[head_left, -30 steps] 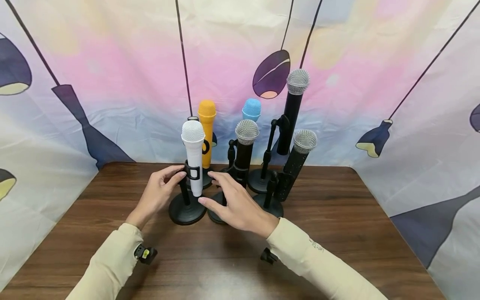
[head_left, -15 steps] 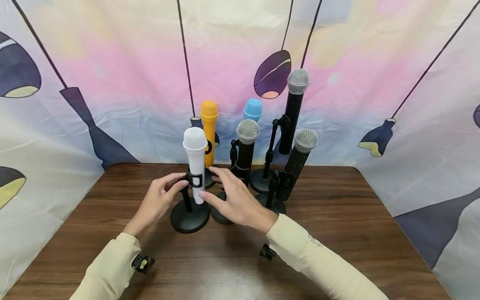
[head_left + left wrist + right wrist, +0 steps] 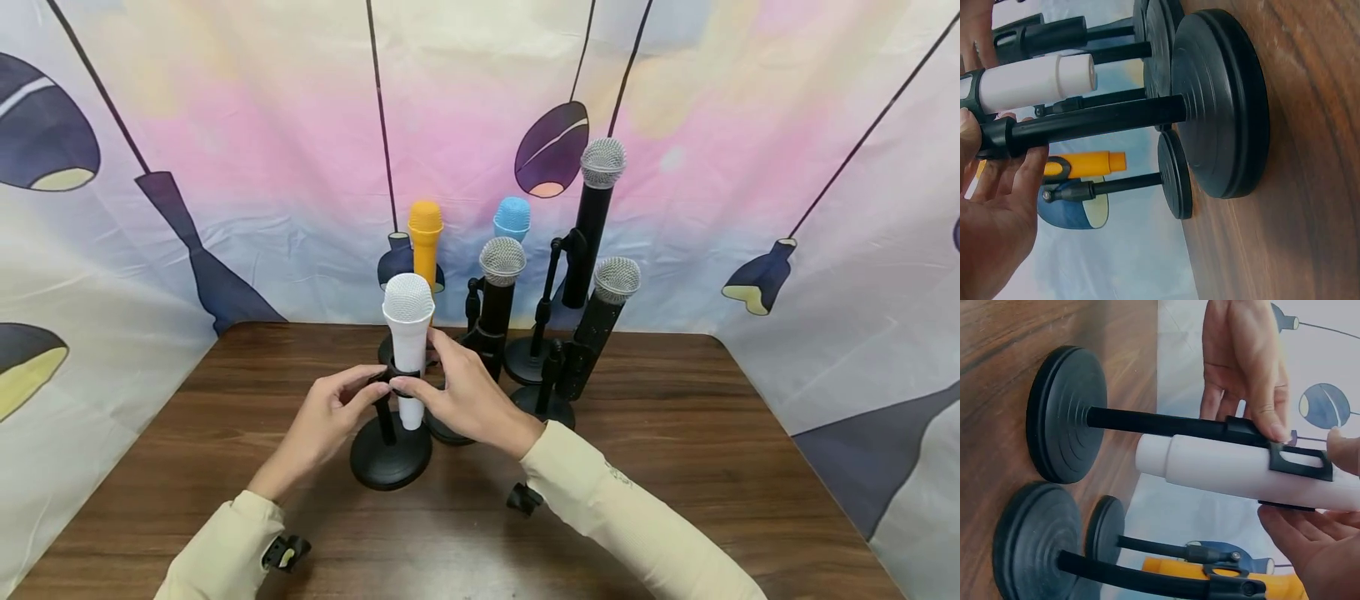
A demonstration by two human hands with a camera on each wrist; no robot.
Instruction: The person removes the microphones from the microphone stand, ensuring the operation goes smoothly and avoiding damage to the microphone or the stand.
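A white microphone [image 3: 408, 321] sits in the black clip [image 3: 1300, 464] of a desk stand, whose round base [image 3: 390, 454] rests on the table. My left hand [image 3: 322, 421] grips the top of the stand's pole [image 3: 1104, 122] between thumb and fingers, just below the clip. Around the microphone at the clip, my right hand [image 3: 480, 400] has its thumb on the near side and its fingers on the far side. The white handle's lower end [image 3: 1075, 78] points down beside the pole.
Behind stand an orange microphone [image 3: 425, 237], a light blue one [image 3: 512, 218] and black ones with silver heads, such as the tall one [image 3: 590, 225], on similar stands. A black microphone [image 3: 497, 304] is close beyond my right hand. A printed cloth [image 3: 300, 125] hangs behind the wooden table [image 3: 660, 467].
The white microphone and its stand have come nearer to me, with my left hand still on the pole. My right hand has closed in from beside the microphone to hold it at the clip.
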